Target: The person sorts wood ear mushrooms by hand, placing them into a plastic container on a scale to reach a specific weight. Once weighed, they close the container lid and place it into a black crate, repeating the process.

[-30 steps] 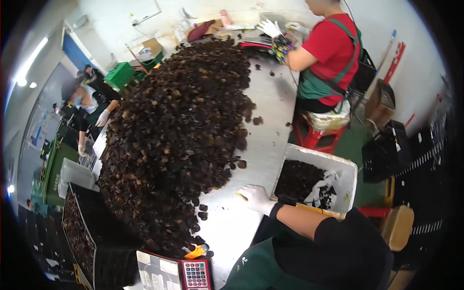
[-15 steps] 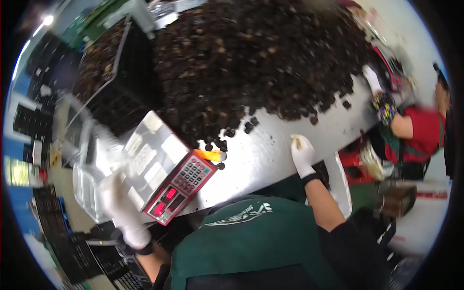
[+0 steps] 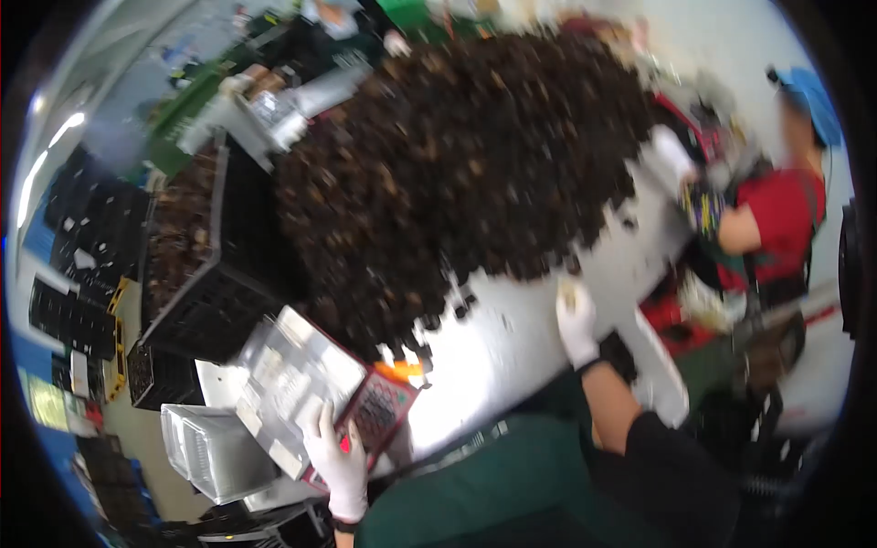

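Note:
My left hand [image 3: 333,457], in a white glove, is at the front of a red digital scale [image 3: 379,411]. Its fingers and thumb appear to grip the near edge of a clear plastic container [image 3: 297,379] on the weighing plate; blur softens the contact. To its left stands a stack of clear containers [image 3: 219,452]. My right hand [image 3: 575,324], also gloved, hovers over the metal table [image 3: 521,320], fingers curled together with yellowish tips; anything inside cannot be made out. Ahead lies a large heap of dark brown round pieces [image 3: 457,155].
A black crate [image 3: 247,247] filled with similar dark pieces stands left of the heap. An orange-handled tool [image 3: 400,370] lies behind the scale. A co-worker in red [image 3: 781,219] is at the right; another person [image 3: 338,41] stands beyond the heap. A white bin [image 3: 662,365] is below the table edge.
My left hand has moved right from beside the container stack to the scale, bringing a clear container onto its plate. My right hand stays over the table, still curled. The view has shifted.

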Motion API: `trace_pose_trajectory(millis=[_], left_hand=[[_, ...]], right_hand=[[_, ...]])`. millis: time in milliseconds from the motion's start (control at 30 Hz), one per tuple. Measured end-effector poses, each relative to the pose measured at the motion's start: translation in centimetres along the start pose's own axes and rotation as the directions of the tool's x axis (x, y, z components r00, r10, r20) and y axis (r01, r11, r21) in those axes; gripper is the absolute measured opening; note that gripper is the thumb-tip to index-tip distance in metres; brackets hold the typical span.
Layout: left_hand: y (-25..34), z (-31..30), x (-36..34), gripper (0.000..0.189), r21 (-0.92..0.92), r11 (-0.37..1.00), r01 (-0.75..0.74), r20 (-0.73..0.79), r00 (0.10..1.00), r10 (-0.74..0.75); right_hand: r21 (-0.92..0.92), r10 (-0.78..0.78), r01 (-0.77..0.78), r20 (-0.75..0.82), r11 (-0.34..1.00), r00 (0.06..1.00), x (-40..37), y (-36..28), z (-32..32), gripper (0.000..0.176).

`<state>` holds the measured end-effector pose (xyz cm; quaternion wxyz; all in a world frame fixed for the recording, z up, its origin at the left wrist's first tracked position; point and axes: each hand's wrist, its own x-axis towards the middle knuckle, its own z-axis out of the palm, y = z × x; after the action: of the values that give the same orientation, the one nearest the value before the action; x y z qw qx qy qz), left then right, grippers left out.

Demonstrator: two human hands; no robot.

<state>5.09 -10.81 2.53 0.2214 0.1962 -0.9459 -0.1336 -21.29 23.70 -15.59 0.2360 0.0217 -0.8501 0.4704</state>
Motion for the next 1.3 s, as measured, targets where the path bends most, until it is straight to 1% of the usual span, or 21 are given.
trace_pose_trajectory(millis=[67, 100, 167, 233, 333, 400, 467, 533, 633, 667, 733, 800, 933, 1000, 1067, 1133, 1167, 1200, 1233, 1267, 1300], left_hand=[[1.3, 0.3, -0.7, 0.05, -0.075, 0.997, 0.019, 0.055, 0.998, -0.015], [1.7, 0.5, -0.9, 0.05, -0.091, 0.996, 0.004, 0.057, 0.998, 0.001], [1.9, 0.7, -1.0, 0.047, -0.085, 0.996, -0.002, 0.068, 0.998, 0.008], [2.2, 0.5, -0.7, 0.043, -0.088, 0.996, 0.022, 0.053, 0.998, -0.017], [2.8, -0.2, 0.0, 0.043, -0.066, 0.998, 0.006, 0.074, 0.997, -0.001], [3.1, -0.4, 0.4, 0.044, -0.066, 0.998, -0.014, 0.098, 0.995, 0.02], [3.1, -0.2, 0.6, 0.045, -0.084, 0.996, -0.04, 0.115, 0.992, 0.049], [3.3, 0.2, 0.6, 0.046, -0.107, 0.992, -0.062, 0.129, 0.989, 0.075], [3.7, 1.3, 0.6, 0.047, -0.137, 0.988, -0.071, 0.154, 0.984, 0.093], [3.9, 1.3, 0.6, 0.047, -0.139, 0.988, -0.069, 0.175, 0.98, 0.093], [4.3, 1.0, 0.6, 0.047, -0.118, 0.99, -0.074, 0.171, 0.981, 0.094], [3.9, 0.5, 0.7, 0.044, -0.123, 0.989, -0.079, 0.117, 0.989, 0.093], [0.8, -1.3, 1.2, 0.04, 0.007, 0.994, -0.108, -0.008, 0.994, 0.108], [-1.2, -2.0, 1.0, 0.039, 0.019, 0.999, -0.04, -0.091, 0.995, 0.041], [-3.3, -2.6, 0.6, 0.036, 0.08, 0.997, 0.008, -0.169, 0.986, 0.006], [-5.6, -2.7, -0.2, 0.034, 0.112, 0.991, 0.069, -0.227, 0.973, -0.042], [-6.5, -2.4, -0.5, 0.032, 0.119, 0.987, 0.109, -0.252, 0.965, -0.076], [-7.3, -2.2, -0.7, 0.03, 0.123, 0.982, 0.145, -0.244, 0.963, -0.112], [-7.6, -1.8, -0.8, 0.03, 0.119, 0.977, 0.174, -0.214, 0.966, -0.146], [-7.9, -1.4, -0.8, 0.03, 0.116, 0.972, 0.204, -0.187, 0.966, -0.181], [-8.4, -0.8, -1.1, 0.03, 0.091, 0.975, 0.204, -0.146, 0.971, -0.19]], right_hand=[[-0.094, 0.028, -0.032, -0.043, 0.995, 0.999, 3.0, 0.1, -0.7, 0.036], [-0.087, 0.017, -0.02, -0.04, 0.996, 0.999, 4.2, 1.4, -0.5, 0.049], [-0.235, -0.044, 0.043, 0.002, 0.971, 0.999, 6.4, 2.2, 0.1, 0.075], [-0.232, 0.055, -0.037, 0.07, 0.972, 0.996, 8.6, 0.4, 1.3, 0.084], [-0.171, 0.082, -0.054, 0.16, 0.984, 0.984, 10.1, -2.9, 3.9, 0.08], [-0.176, -0.012, 0.061, 0.271, 0.982, 0.963, 8.9, -4.9, 5.3, 0.081], [-0.297, -0.057, 0.195, 0.417, 0.935, 0.907, 7.0, -6.1, 6.4, 0.081], [-0.331, -0.075, 0.243, 0.449, 0.912, 0.891, 6.3, -6.3, 6.9, 0.08], [-0.279, -0.142, 0.259, 0.379, 0.925, 0.915, 8.1, -6.0, 7.5, 0.077], [-0.333, -0.169, 0.29, 0.348, 0.897, 0.922, 8.3, -6.3, 7.7, 0.07], [-0.358, -0.193, 0.356, 0.418, 0.863, 0.888, 7.9, -6.1, 8.3, 0.059], [-0.36, -0.286, 0.43, 0.39, 0.828, 0.875, 6.3, -5.6, 8.4, 0.041], [-0.244, -0.166, 0.257, 0.339, 0.935, 0.926, 5.9, -5.6, 8.0, 0.03], [-0.163, -0.083, 0.142, 0.322, 0.976, 0.943, 6.0, -5.9, 7.6, 0.025], [-0.06, -0.043, 0.058, 0.232, 0.996, 0.972, 5.6, -6.6, 6.9, 0.025], [0.2, -0.036, 0.0, 0.179, 0.98, 0.983, 5.2, -6.8, 7.0, 0.022], [0.384, 0.21, -0.349, 0.359, 0.855, 0.909, 5.3, -8.8, 6.1, 0.022], [0.459, 0.378, -0.662, 0.568, 0.592, 0.732, 5.4, -10.9, 5.4, 0.021], [0.532, 0.344, -0.765, 0.687, 0.363, 0.641, 5.0, -10.9, 5.9, 0.025], [0.477, 0.236, -0.872, 0.84, 0.111, 0.489, 4.8, -11.4, 5.7, 0.031], [0.414, 0.205, -0.909, 0.894, -0.04, 0.398, 4.4, -12.2, 6.1, 0.034]])
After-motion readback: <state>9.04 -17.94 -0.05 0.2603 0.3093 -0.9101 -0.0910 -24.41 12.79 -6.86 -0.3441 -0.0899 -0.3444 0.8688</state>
